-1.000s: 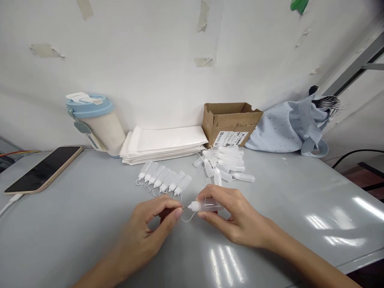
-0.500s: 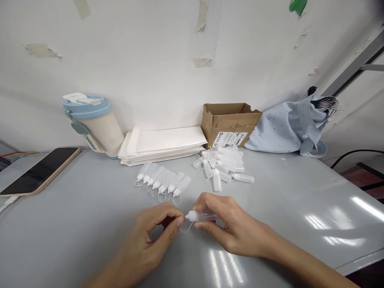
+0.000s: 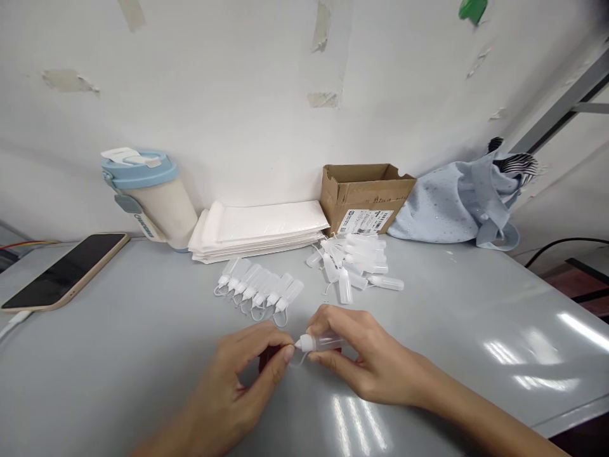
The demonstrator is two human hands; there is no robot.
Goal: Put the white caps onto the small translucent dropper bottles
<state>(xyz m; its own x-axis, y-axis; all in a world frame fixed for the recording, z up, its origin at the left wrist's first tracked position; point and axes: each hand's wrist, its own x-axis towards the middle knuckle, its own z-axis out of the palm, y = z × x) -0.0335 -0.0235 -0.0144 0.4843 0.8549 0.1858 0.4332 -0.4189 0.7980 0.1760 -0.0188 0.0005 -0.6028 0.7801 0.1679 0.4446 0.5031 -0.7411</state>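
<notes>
My right hand (image 3: 361, 358) grips a small clear squeeze bottle (image 3: 321, 343) lying sideways, its white tip pointing left. My left hand (image 3: 240, 384) pinches thumb and forefinger right at that tip, on a tiny cap or needle that I cannot make out clearly. Both hands hover just above the grey table (image 3: 118, 355). A neat row of several similar small bottles (image 3: 259, 289) lies just beyond my left hand. A loose heap of more bottles (image 3: 354, 260) lies further back on the right.
A blue-lidded cup (image 3: 150, 193) and a stack of white padded envelopes (image 3: 257, 228) stand against the wall. An open cardboard box (image 3: 364, 193) and a pale blue cloth bag (image 3: 457, 203) sit at the back right. A phone (image 3: 64, 270) lies at the left.
Both hands have drawn slightly nearer to me with the bottle. The gap between my left fingertips and the bottle tip has closed; they now meet at the tip.
</notes>
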